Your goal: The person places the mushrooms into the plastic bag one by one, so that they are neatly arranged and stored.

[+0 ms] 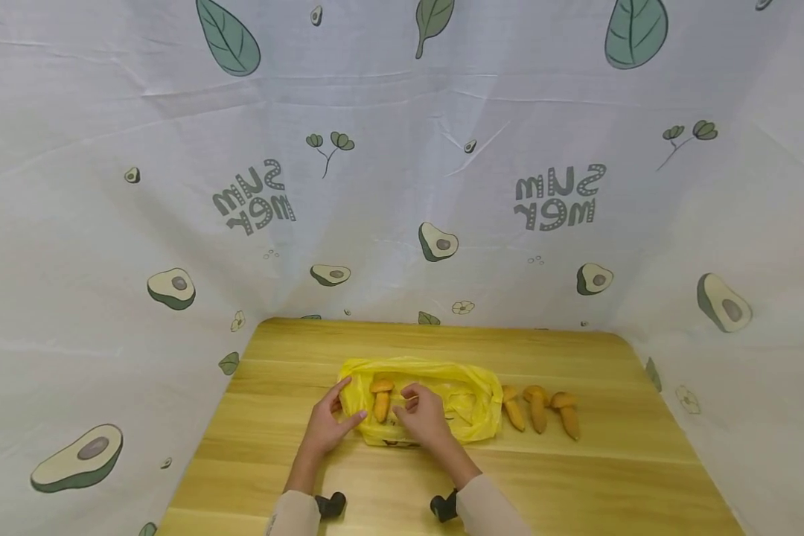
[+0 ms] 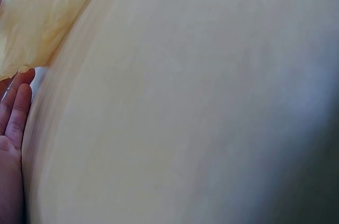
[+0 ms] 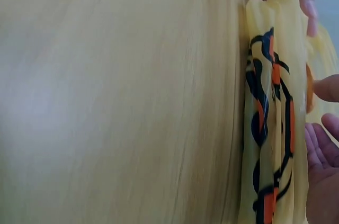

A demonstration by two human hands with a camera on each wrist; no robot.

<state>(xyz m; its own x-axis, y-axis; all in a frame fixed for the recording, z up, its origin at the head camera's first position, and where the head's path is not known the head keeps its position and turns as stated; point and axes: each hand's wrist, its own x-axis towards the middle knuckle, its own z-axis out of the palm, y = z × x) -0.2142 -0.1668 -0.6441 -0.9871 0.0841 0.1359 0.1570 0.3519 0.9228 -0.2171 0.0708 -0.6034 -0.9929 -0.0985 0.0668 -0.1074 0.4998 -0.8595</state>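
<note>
A yellow plastic bag (image 1: 489,406) lies spread open on its side on the table, its rim folded up around it. Inside at its left end rests an orange mushroom (image 1: 382,402), cap away from me. My left hand (image 1: 324,428) is at the bag's left end, thumb and fingers spread apart and touching the plastic. Over the bag's middle, just right of that mushroom, my right hand (image 1: 425,417) hovers with loosely bent fingers and nothing between them. The right wrist view shows its thumb (image 3: 327,88) close beside the orange mushroom (image 3: 310,89), mostly hidden behind the bag's printed side.
Three more orange mushrooms lie in a row right of the bag: one against its edge (image 1: 513,409), a middle one (image 1: 537,409) and an outer one (image 1: 566,414). The wooden table (image 1: 610,476) meets a white avocado-print curtain (image 1: 388,179) at back and sides.
</note>
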